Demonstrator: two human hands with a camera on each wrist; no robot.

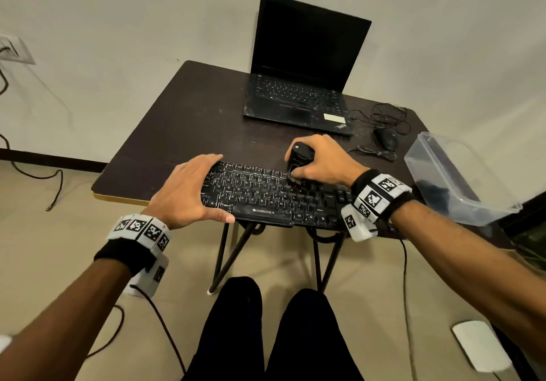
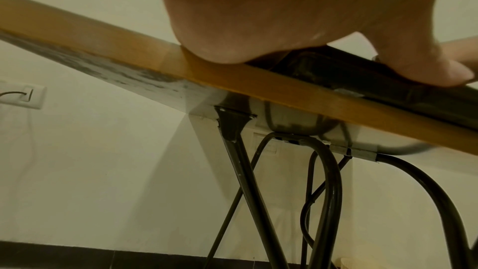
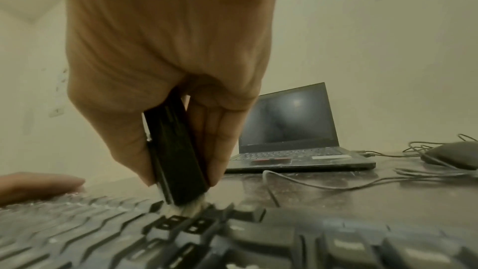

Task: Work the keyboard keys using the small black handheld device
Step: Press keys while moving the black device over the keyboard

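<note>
A black keyboard (image 1: 266, 191) lies along the front edge of the dark table (image 1: 177, 132). My left hand (image 1: 189, 191) clamps its left end, with the fingers over the far edge and the thumb on the front edge (image 2: 362, 75). My right hand (image 1: 295, 171) grips the small black handheld device (image 1: 298, 156) upright. In the right wrist view the device (image 3: 178, 161) sits between thumb and fingers, and its pale bristle tip (image 3: 181, 209) presses on keys in the upper right of the letter block (image 3: 258, 238).
An open laptop (image 1: 298, 85) with a dark screen stands at the back of the table. To the right of it lie a wired mouse (image 1: 385, 138) and its tangled cable. A clear plastic container (image 1: 452, 179) sits at the table's right edge, close to my right wrist.
</note>
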